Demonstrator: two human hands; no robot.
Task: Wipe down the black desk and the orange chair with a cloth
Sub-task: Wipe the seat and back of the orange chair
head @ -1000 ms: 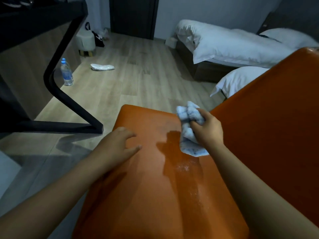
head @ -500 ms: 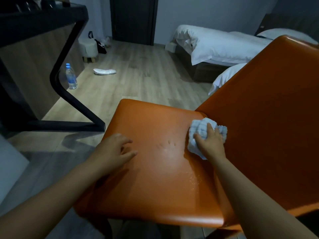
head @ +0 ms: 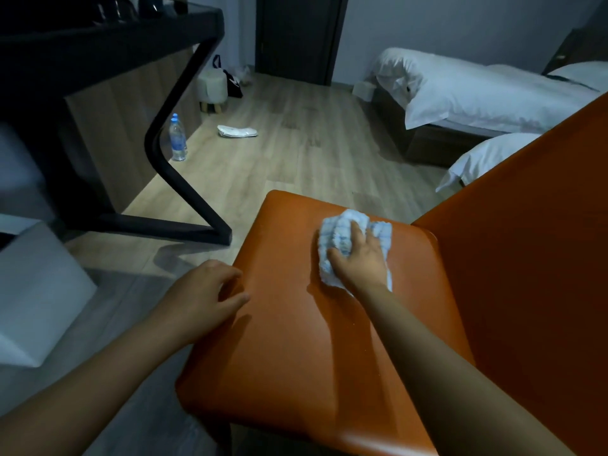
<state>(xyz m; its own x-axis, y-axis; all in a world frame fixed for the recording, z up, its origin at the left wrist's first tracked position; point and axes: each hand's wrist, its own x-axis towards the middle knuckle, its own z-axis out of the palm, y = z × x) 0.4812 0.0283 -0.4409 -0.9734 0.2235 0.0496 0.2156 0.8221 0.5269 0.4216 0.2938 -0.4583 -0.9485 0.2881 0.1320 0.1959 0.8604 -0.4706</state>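
Right hand (head: 358, 260): fingers clutch crumpled blue-white cloth (head: 339, 232), pressing it down to scrub.
Left hand (head: 202, 291): fingers relaxed at edge of glossy orange padded chair (head: 296, 343), likely steadying it.

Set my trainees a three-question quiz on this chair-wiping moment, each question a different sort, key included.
1. True or false: the right hand holds the cloth against the seat of the orange chair.
2. What does the left hand touch? A the seat's left edge; B the cloth; C nothing.
3. Fill in: the water bottle stands on the ____ near the black desk.
Key: 1 true; 2 A; 3 floor.
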